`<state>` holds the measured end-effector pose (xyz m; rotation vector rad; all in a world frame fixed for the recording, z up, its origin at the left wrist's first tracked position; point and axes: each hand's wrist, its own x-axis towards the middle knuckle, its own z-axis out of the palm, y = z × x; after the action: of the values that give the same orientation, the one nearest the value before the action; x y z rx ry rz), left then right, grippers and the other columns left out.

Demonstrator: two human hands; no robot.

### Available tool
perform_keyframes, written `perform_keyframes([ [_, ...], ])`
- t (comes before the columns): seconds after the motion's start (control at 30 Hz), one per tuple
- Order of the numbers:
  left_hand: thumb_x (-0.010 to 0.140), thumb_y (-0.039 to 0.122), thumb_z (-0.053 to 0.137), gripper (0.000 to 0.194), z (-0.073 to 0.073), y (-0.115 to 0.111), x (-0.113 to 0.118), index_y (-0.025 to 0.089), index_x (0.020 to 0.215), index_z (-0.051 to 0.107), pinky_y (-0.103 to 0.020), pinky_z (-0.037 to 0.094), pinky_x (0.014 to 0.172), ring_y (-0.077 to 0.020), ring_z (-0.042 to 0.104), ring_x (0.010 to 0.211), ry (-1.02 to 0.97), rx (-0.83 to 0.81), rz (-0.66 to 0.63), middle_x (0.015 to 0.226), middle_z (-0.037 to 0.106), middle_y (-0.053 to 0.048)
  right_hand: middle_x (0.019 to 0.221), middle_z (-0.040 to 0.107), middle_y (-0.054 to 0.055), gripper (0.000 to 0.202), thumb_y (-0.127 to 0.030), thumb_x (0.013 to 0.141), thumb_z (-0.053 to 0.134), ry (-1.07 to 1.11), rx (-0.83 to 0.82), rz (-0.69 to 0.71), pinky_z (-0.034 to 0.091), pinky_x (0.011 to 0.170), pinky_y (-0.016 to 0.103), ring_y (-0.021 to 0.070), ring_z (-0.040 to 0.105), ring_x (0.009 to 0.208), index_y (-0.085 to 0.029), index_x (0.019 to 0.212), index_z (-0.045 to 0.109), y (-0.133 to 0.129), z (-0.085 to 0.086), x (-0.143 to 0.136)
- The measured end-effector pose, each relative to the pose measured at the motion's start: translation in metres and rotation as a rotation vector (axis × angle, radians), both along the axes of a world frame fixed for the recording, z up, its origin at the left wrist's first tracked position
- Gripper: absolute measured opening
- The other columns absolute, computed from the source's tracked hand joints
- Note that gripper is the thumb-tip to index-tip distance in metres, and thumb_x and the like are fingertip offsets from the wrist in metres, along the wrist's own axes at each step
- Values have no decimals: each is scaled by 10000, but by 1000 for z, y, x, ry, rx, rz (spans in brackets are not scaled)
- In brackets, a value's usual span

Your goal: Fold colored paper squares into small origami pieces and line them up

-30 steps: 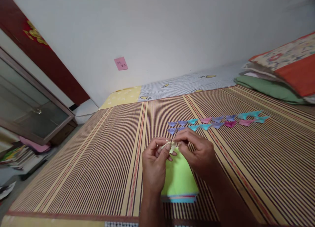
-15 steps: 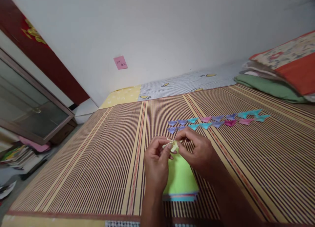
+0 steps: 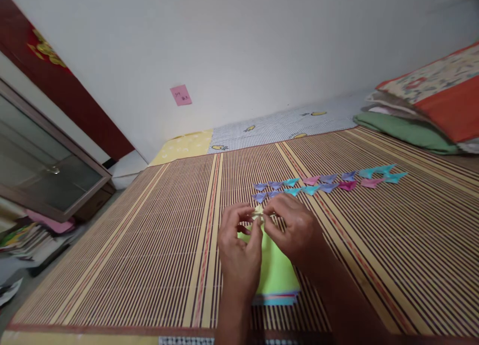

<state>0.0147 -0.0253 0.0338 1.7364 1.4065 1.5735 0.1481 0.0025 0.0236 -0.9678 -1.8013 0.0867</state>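
Pinching a small pale-yellow folded paper (image 3: 258, 210) between fingertips, the left hand (image 3: 239, 242) and right hand (image 3: 295, 225) hold it above a green-topped paper stack (image 3: 279, 272), apparently mid-shaping; the next move calls for light, even pressure. Beyond, two rows of colored paper shapes (image 3: 311, 189) lie on the striped mat (image 3: 149, 245).

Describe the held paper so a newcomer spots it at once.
On the striped mat sits a lime-topped paper stack, with the left hand and right hand close together above. Held between them is a small, pale yellow folded paper, unlike the turquoise, purple and pink pieces lying in rows beyond.
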Motion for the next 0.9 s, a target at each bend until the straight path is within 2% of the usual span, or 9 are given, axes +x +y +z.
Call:
perform_keyframes([
  [0.1,942,212,634,41,-1,1,1,211,936,675,-290,519,713,-182,653,855,-32,-78,-17,993,665,-47,758,592,59,182,-89,908,549,-107,49,-43,416,701,368,231,534,764,-185,754,562,0,1,-4],
  [0.23,967,270,605,110,-6,3,1,197,913,667,-304,525,709,-188,655,794,-109,-151,-15,866,670,-42,743,590,51,203,-97,914,554,-172,77,-58,398,699,361,222,511,742,-196,737,551,0,1,-7],
  [0.47,1000,283,555,152,-8,2,-2,201,906,641,-265,505,669,-154,637,710,-125,-147,-20,815,660,-12,748,590,46,195,-95,901,538,-170,61,-61,395,699,359,221,509,757,-210,743,535,1,-1,-5],
  [0.63,1039,335,485,221,-9,3,-4,214,943,642,-278,509,676,-169,666,739,-165,-167,-37,823,661,-15,748,588,42,193,-72,872,530,-112,63,-32,401,697,355,220,512,768,-219,748,520,1,0,-3],
  [0.73,1042,317,474,213,-9,3,-3,221,955,642,-279,512,679,-166,661,736,-147,-149,-33,836,663,-15,748,588,43,193,-69,867,528,-80,50,-12,414,704,358,221,522,774,-221,749,515,0,1,-3],
  [0.9,971,206,571,84,-11,2,0,212,940,649,-293,506,709,-175,648,774,9,-100,-4,874,682,-33,740,576,41,208,-51,850,526,-75,41,-7,418,690,359,220,511,754,-222,736,493,-1,2,-3],
])
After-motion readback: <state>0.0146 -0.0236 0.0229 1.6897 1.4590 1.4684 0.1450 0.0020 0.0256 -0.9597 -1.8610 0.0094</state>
